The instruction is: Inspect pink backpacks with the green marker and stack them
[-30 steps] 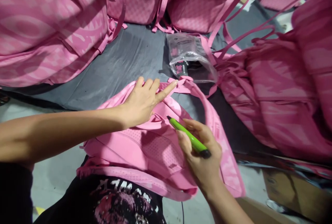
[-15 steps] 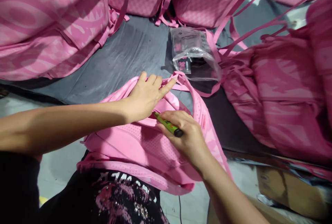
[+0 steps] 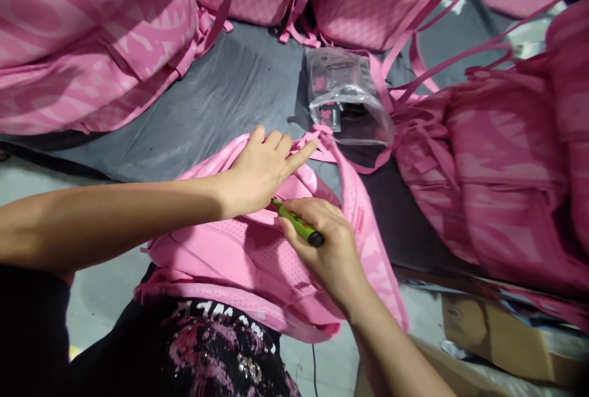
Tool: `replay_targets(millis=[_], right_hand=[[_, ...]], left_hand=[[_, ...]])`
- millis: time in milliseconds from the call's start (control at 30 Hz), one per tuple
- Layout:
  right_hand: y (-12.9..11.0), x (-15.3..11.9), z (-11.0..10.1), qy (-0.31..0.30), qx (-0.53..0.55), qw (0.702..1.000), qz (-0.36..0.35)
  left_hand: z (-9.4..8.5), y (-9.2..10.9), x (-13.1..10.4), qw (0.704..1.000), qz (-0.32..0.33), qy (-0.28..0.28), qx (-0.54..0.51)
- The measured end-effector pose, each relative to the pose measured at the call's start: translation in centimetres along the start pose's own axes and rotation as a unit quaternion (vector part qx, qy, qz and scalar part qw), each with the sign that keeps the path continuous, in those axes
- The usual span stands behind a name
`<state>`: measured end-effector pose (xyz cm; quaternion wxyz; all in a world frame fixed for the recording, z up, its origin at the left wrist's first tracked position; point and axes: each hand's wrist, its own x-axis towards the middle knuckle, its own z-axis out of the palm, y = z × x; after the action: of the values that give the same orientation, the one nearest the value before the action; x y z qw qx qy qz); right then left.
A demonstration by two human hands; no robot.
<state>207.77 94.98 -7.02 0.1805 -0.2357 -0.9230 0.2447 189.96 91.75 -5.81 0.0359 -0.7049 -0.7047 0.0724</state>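
A pink backpack (image 3: pixel 207 256) spans from your black shirt (image 3: pixel 221 348) to the dark table (image 3: pixel 221 96) — your right hand (image 3: pixel 329 237) closed around a green marker (image 3: pixel 297 224), its front end beside your left hand (image 3: pixel 262 167). The left lies across the backpack's upper part, index finger stretched out — whether it grips fabric, you cannot tell. A clear plastic pouch (image 3: pixel 338 69) lies just beyond.

The person wears a black top (image 3: pixel 138 354), its 1 visible sleeve (image 3: pixel 32 323) plain black and short, ending near the elbow. White lettering (image 3: pixel 218 310), hard to read, marks the front beside a mottled pink print (image 3: pixel 197 345) and glittering pale studs (image 3: pixel 248 367). The left hand (image 3: pixel 262 167) and right hand (image 3: pixel 324 240) are bare.
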Motion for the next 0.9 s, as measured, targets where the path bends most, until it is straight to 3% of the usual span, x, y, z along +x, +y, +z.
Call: replay_targets(millis=[367,700,800,900], right_hand=[[-1.1,0.1,0.3,0.019,-0.071,0.997,0.011],[-1.1,0.2,0.7,0.003,-0.051,0.999,0.012],[-0.8,-0.2,0.6,0.023,-0.075,0.997,0.028],[-0.9,-0.7,0.7,0.052,-0.061,0.996,0.027]], left_hand=[[0.0,-0.3,0.0,1.000,0.003,-0.014,-0.020],[0.2,-0.3,0.1,1.000,0.009,-0.002,-0.010],[-0.4,-1.3,-0.2,0.999,0.033,-0.009,-0.015],[-1.4,-3.0,-1.4,0.997,0.023,-0.065,-0.043]])
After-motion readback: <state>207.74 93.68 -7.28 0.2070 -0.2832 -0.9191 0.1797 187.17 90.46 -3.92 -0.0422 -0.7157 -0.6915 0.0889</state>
